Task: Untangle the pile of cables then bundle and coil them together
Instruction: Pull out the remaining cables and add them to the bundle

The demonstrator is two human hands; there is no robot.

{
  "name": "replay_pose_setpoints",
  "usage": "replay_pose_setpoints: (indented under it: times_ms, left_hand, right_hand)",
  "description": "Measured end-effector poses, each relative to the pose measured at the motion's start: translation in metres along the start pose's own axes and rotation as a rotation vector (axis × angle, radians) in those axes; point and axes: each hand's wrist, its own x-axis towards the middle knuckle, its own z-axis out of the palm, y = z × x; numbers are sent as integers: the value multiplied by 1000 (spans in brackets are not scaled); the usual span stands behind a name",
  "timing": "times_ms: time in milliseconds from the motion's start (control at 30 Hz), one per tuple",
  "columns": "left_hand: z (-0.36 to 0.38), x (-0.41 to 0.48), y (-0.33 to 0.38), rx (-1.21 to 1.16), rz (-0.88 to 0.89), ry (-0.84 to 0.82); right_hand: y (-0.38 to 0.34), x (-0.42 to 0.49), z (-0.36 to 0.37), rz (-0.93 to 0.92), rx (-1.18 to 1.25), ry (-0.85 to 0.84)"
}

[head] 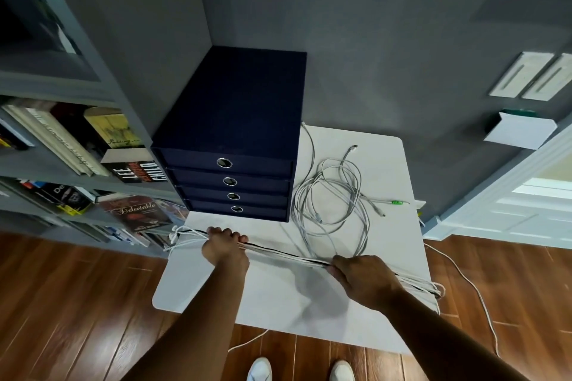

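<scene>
Both forearms reach over the near edge of the white table; white shoes on the wood floor just off that edge.

Left of the table: bookshelf, close to the table's left edge with only a narrow gap. Readable spines: "LEE CHILD", "Delectable". Other titles are too blurred.

Left hand at the table's left edge, fingers curled around the cable bundle. The bundle is white leads plus one black, pulled straight across the table's front half. Its looped ends stick out past the left edge.

Navy four-drawer unit takes the table's back left corner, against the wall. No label visible, just metal ring pulls.

Loose cables lie in an untidy coil on the table's back right, beside the drawer unit. One green-tipped plug points at the right edge.

Right hand on the table's front right, clenched on the same bundle. The bundle's far end overhangs the right edge.

One white cable trails on the floor right of the table. White door frame further right, open floor between it and the table. The front half of the table is bare under the bundle.
</scene>
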Motion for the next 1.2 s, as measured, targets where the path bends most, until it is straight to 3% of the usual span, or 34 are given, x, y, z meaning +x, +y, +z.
replay_pose_setpoints:
  times_ms: [267, 367, 433, 533, 633, 800, 867, 933, 1200]
  left_hand:
    - [9, 0, -4, 46, 14, -37]
    - [15, -3, -9, 41, 136, -11]
    - [18, -3, -12, 55, 206, -2]
    - [19, -6, -16, 33, 199, 9]
    - [18, -11, -21, 21, 188, 23]
    - [19, -22, -30, -4, 160, 14]
    - [18, -23, -31, -12, 142, -4]
    - [16, -24, -28, -9, 113, -19]
    - [5, -7, -16, 31, 79, 4]
  right_hand:
    - [31, -14, -1, 110, 3, -136]
    - [32, -14, -4, 148, 51, -157]
    - [29, -8, -12, 174, 104, -51]
    - [17, 10, -22, 145, 160, 257]
    - [-13, 39, -38, 7, 257, 346]
    - [-74, 63, -33, -190, 149, 142]
    - [-85, 60, -18, -124, 125, -13]
    - [-87, 53, -10, 7, 260, -151]
    - [-60, 38, -15, -74, 185, -163]
